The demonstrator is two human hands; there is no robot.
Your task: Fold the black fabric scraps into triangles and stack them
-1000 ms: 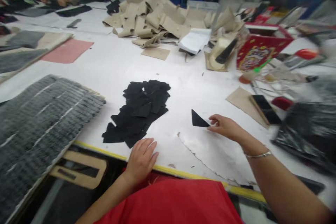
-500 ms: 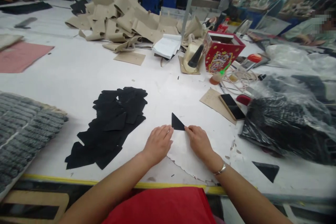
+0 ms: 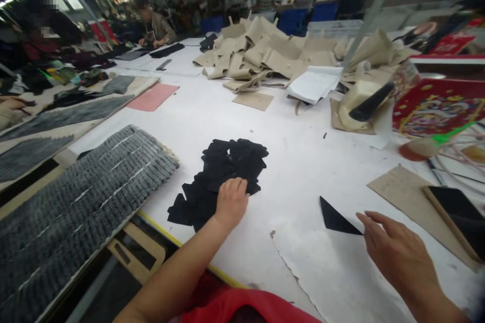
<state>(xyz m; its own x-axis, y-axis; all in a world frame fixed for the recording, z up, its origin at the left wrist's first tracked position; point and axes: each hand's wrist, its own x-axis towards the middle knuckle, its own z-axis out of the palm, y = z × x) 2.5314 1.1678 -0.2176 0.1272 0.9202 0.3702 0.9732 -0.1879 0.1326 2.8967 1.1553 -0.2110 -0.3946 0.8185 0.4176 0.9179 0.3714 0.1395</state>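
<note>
Near the middle of the frame, the left hand [image 3: 233, 202] lies over the right side of a loose pile of black pieces [image 3: 242, 156], its fingers bent and pointing into the heap; whether they pinch a piece or only rest there, I cannot tell. Toward the lower right, the right hand [image 3: 401, 255] is loosely extended, its fingertips at the right corner of a single black triangular piece [image 3: 335, 219], which lies on the white tabletop [image 3: 295, 166] well apart from the pile; I cannot tell whether the thumb and finger actually pinch that corner. Because the pieces in the pile overlap at all angles and are the same black, the likeliest slip, I judge, is that two come up together, or that a sideways drag spreads the heap toward the yellow edge strip [image 3: 159, 227] at lower left. The triangle is touched at one narrow tip only, so a small push could swivel it or lift its far end. Below it, a ragged crack [image 3: 291, 265] runs through the white covering toward the bottom of the frame; a thin corner slid that way could catch on its lip. At right, a brown card [image 3: 396, 186] with a phone [image 3: 456, 212] partly on it sits just beyond the right hand, where a wide sweep of the wrist could knock them.
</note>
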